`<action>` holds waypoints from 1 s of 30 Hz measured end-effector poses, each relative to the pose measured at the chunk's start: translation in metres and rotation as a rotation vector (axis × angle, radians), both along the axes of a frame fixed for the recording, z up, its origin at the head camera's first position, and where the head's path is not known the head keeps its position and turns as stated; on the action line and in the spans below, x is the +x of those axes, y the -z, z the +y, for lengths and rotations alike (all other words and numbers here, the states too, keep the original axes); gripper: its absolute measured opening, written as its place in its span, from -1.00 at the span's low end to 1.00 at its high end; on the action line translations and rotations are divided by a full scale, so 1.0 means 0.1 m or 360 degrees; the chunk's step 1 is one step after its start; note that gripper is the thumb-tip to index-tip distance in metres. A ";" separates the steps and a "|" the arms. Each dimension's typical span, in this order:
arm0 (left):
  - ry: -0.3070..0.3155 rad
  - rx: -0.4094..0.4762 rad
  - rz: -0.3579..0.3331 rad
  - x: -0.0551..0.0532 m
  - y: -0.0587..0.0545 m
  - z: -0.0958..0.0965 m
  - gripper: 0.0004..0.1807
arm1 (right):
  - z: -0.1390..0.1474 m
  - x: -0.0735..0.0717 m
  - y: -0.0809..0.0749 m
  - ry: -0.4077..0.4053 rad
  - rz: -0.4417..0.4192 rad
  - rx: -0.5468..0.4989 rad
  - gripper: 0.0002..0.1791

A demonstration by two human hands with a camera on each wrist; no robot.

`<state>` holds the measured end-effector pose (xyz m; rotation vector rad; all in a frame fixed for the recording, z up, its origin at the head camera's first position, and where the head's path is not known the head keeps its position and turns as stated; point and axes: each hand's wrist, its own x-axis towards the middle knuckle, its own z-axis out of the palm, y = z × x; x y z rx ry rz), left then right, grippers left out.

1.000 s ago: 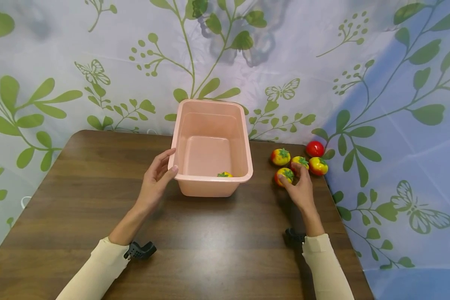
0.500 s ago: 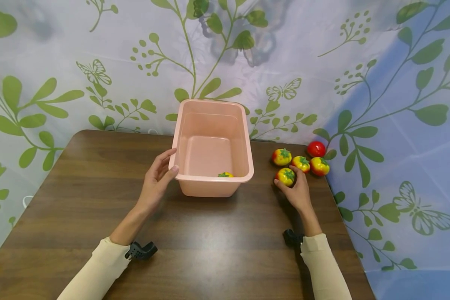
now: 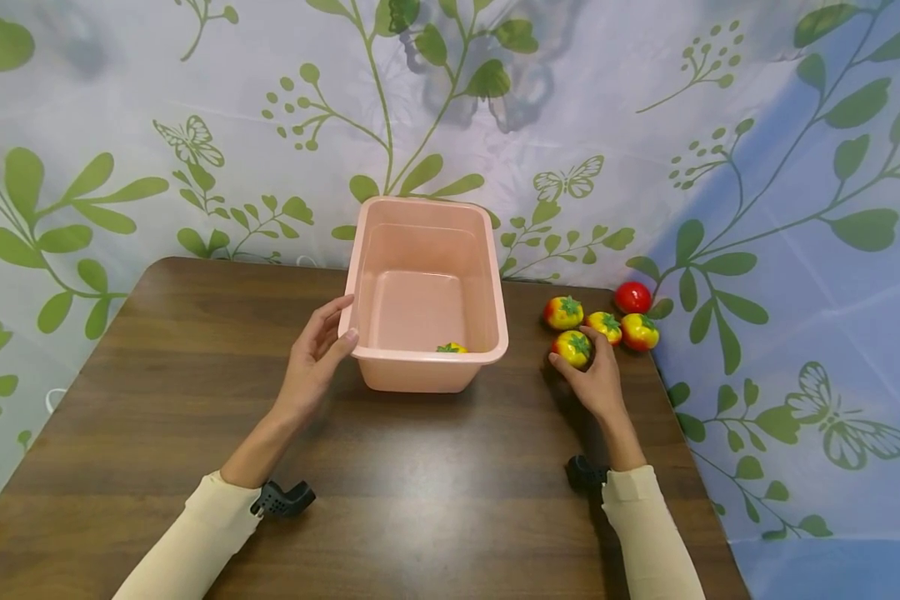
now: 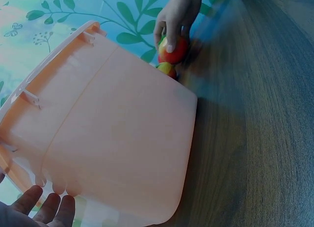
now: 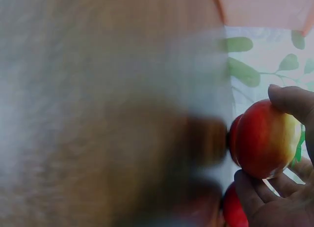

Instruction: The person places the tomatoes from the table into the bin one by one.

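Clearly, only our head view shows one leafy fruit [image 3: 456,347] inside the pink bin [image 3: 420,377]. Our left hand [image 3: 311,354] grips its rim; right of it, our right hand [image 3: 598,383] pinches one yellow-red fruit [image 3: 572,348] near three similar fruits [image 3: 563,312] and one red fruit [image 3: 633,297]. Left wrist adds three fingertips [image 4: 53,200] outside the bin; right wrist, the held fruit's red side.

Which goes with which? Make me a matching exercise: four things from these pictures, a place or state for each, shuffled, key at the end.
1. left hand
2. right hand
3. pink tub
4. plain red fruit

A. at the back right of the table
B. holds the tub's left side
C. has a partly hidden fruit inside
D. grips a yellow-and-red fruit

Pairs: 1-B; 2-D; 3-C; 4-A
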<state>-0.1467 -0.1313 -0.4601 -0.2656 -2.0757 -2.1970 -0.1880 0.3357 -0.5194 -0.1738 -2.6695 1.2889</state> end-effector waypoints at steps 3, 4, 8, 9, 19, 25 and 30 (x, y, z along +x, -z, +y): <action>0.0003 -0.0002 0.0003 0.00 -0.01 0.00 -0.42 | -0.03 -0.01 -0.07 -0.0014 0.0027 0.0000 -0.04; 0.0005 0.0000 0.0002 0.00 -0.01 0.00 -0.42 | -0.05 -0.01 -0.10 -0.0021 0.0037 0.0004 -0.04; 0.0013 0.0000 0.0000 -0.01 -0.01 0.00 -0.41 | -0.13 -0.01 -0.25 -0.0055 0.0093 0.0011 -0.04; 0.0015 0.0002 0.0000 -0.01 0.00 -0.01 -0.41 | -0.16 -0.01 -0.29 -0.0067 0.0106 0.0010 -0.05; 0.0017 0.0011 -0.0009 0.00 0.00 -0.01 -0.41 | -0.42 0.02 -0.71 -0.0150 0.0244 0.0021 -0.13; 0.0021 0.0015 -0.0008 0.00 0.00 -0.01 -0.41 | -0.54 0.04 -0.98 -0.0208 0.0331 0.0021 -0.17; 0.0023 0.0007 -0.0002 0.00 0.00 -0.01 -0.41 | -0.60 0.06 -1.13 -0.0230 0.0379 0.0039 -0.16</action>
